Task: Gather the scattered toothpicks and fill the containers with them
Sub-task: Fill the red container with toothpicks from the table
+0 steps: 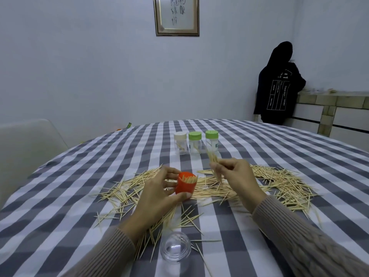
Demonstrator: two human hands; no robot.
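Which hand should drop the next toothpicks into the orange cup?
The right hand, most likely: it already pinches a bundle of toothpicks just above and right of the orange cup. The left hand is busy holding that cup steady.

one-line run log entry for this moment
left hand: holds orange container | right hand: pinches toothpick bundle | loose toothpicks: on table

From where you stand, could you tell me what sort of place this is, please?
Probably a dining room in a home. A round table under a grey-and-white checked cloth fills the view, a framed calligraphy piece hangs on the plain wall, and a pale chair stands at the table's left edge.
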